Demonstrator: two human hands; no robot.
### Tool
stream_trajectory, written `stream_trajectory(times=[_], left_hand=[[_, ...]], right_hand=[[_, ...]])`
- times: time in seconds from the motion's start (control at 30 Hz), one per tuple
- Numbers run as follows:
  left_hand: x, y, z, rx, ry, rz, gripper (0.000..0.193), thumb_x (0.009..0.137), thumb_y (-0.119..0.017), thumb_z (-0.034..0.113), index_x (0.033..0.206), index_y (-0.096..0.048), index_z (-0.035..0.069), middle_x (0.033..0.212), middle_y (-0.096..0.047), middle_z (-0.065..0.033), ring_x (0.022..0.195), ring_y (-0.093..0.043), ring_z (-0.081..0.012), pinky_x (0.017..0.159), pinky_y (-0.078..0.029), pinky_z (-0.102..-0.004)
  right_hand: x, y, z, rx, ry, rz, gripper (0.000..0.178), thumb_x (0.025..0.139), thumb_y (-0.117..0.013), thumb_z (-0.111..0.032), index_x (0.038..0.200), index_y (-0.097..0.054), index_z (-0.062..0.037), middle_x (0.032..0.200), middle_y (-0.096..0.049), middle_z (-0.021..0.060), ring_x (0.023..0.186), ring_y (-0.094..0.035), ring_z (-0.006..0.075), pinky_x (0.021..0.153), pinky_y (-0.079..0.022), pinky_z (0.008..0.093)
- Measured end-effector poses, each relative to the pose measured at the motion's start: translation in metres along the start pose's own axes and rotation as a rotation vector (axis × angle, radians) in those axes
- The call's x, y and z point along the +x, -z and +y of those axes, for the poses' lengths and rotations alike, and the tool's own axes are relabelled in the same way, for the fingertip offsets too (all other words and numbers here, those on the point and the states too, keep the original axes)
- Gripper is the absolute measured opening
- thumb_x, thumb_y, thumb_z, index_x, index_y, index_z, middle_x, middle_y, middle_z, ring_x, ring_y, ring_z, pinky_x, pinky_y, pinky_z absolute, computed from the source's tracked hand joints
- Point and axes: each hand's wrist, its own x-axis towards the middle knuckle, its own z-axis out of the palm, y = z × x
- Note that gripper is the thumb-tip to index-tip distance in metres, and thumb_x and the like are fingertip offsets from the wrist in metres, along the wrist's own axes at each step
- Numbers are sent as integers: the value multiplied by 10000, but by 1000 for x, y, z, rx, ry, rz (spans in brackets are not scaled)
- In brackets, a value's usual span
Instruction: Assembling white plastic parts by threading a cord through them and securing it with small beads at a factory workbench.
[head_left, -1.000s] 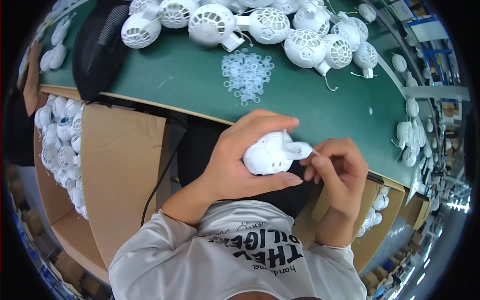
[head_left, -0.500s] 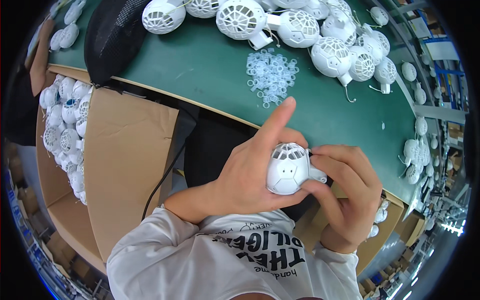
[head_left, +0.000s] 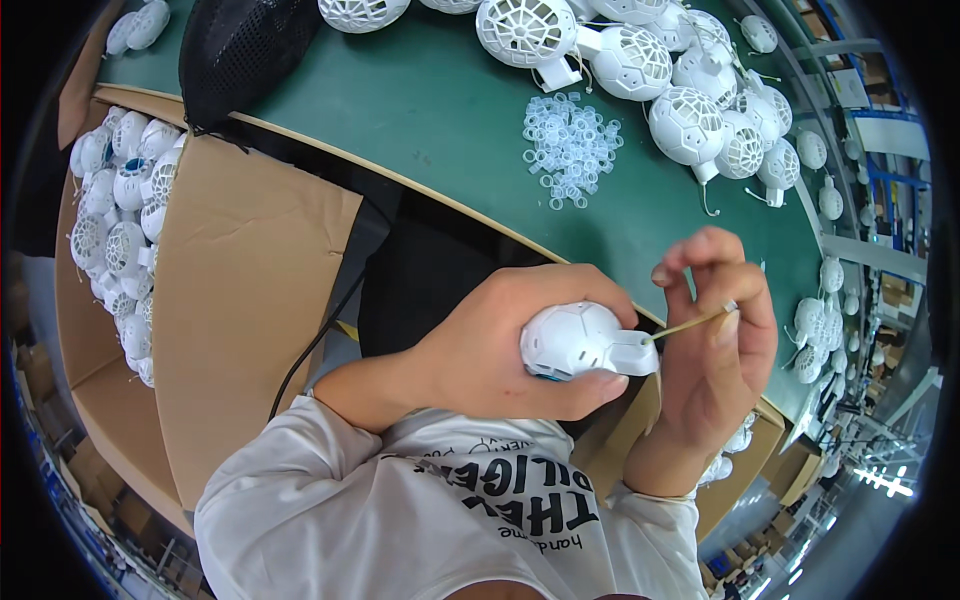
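A white ball-shaped plastic housing (head_left: 570, 340) with a short neck (head_left: 632, 354) lies in my left hand (head_left: 480, 345), whose fingers wrap round it from the far side and thumb from the near side. The neck points right. Out of it runs a thin yellowish wire (head_left: 688, 325) with a small pale connector at its end. My right hand (head_left: 715, 350) pinches this wire near the connector, between thumb and index finger. The other fingers of that hand are curled and raised. Both hands are over my lap, close to the table's front edge.
Small translucent rings (head_left: 572, 148) lie in a pile on the green table (head_left: 420, 120). Behind them are several similar white housings (head_left: 630, 62). A black mesh bag (head_left: 240, 65) is at the far left. Left stands a cardboard box (head_left: 255, 300) full of housings; another box (head_left: 745, 470) stands right.
The housing has turned in my left hand, and its lattice side no longer shows. My right hand has moved off the neck to the right and now holds the wire. The view has shifted slightly.
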Motion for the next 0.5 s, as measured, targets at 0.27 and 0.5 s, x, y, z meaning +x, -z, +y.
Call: stream_trajectory(times=[0.27,0.5], left_hand=[[-10,6,0,-263,72,176,440,724,-833,50,1111,-639,-24,1113,-600,-122,1043,-673,-246,889,-582,-342],[-11,9,0,-247,23,214,334,836,-741,82,1130,-643,-45,1087,-593,-144,1005,-660,-233,871,-568,-354]], right_hand=[[25,0,34,-923,136,-50,176,839,-745,4,1009,-703,-12,940,-652,52,727,-555,99,609,-417,241],[31,-12,47,-1011,167,-25,161,796,-765,33,934,-693,-9,899,-645,35,689,-543,97,601,-423,242]])
